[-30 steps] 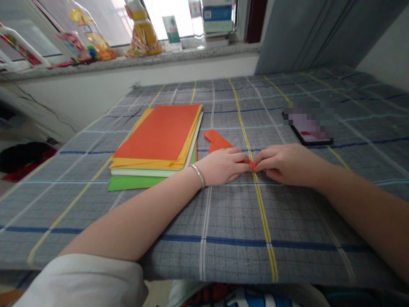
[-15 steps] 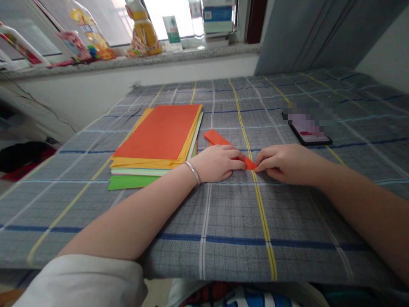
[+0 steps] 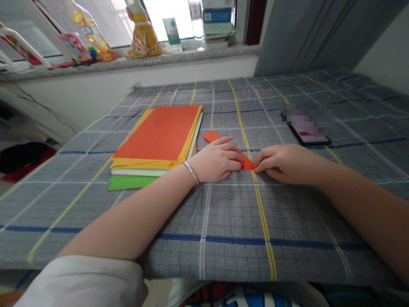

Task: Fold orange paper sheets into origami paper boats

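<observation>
A folded strip of orange paper [image 3: 247,163] lies flat on the checked tablecloth, running from upper left to a pointed end at lower right. My left hand [image 3: 219,160], with a silver bangle at the wrist, rests across the strip's middle with its fingers spread and hides that part. At the pointed end, my right hand [image 3: 277,163] pinches the paper's tip between thumb and forefinger. Close by on the left is a stack of coloured paper [image 3: 159,132], orange on top, with yellow, pale and green sheets below.
A phone [image 3: 308,130] lies at the right on the tablecloth [image 3: 230,213]. Beyond the table, the windowsill [image 3: 194,54] holds bottles [image 3: 145,32], a white-and-green tube [image 3: 172,34] and boxes [image 3: 217,19]. A grey curtain [image 3: 306,34] hangs at the back right.
My left hand has shifted slightly left along the orange strip, and its fingers have lifted and spread a little. My right hand stays at the tip.
</observation>
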The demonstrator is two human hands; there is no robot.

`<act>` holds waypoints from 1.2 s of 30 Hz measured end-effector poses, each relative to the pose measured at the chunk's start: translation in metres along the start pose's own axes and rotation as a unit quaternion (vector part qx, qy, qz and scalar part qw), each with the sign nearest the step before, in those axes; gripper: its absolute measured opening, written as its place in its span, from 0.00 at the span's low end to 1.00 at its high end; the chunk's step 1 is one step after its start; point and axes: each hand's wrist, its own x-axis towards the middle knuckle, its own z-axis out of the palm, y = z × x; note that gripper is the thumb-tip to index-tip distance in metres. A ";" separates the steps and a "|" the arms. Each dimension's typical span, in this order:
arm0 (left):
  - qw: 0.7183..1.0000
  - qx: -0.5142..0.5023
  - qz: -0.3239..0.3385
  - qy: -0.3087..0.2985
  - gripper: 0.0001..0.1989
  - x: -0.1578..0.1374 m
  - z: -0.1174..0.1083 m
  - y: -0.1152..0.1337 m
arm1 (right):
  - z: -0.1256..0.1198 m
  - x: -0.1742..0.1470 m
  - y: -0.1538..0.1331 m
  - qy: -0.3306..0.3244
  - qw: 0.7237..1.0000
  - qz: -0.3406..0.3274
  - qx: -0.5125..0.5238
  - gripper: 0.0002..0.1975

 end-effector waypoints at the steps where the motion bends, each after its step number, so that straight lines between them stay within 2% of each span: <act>1: 1.000 -0.006 -0.002 0.002 0.12 0.000 0.000 -0.001 | 0.000 0.000 0.000 0.001 1.000 0.000 -0.002 0.19; 8: 1.000 -0.024 0.002 0.017 0.11 0.000 0.004 0.001 | 0.000 0.000 0.000 0.008 1.000 0.000 -0.009 0.17; 12: 1.000 -0.007 -0.005 -0.003 0.16 0.001 0.003 0.006 | 0.004 0.001 0.000 0.017 1.000 -0.004 -0.018 0.17; 17: 1.000 -0.016 -0.010 -0.017 0.16 0.002 0.003 0.005 | 0.005 0.002 -0.001 0.014 0.999 -0.011 -0.041 0.17; 27: 0.997 -0.078 -0.006 0.008 0.10 -0.002 0.005 -0.003 | -0.003 -0.005 0.002 0.002 0.999 0.010 -0.038 0.15; 30: 0.995 -0.092 -0.018 0.021 0.10 -0.002 0.008 -0.003 | -0.001 -0.002 0.004 0.009 0.998 0.062 -0.005 0.13; 33: 0.993 -0.096 -0.049 0.041 0.10 0.001 0.012 -0.001 | 0.003 0.006 0.001 0.014 0.985 0.168 0.027 0.09; 36: 0.992 -0.079 -0.082 0.053 0.10 0.004 0.016 0.003 | 0.010 0.014 -0.006 0.008 0.970 0.241 0.040 0.14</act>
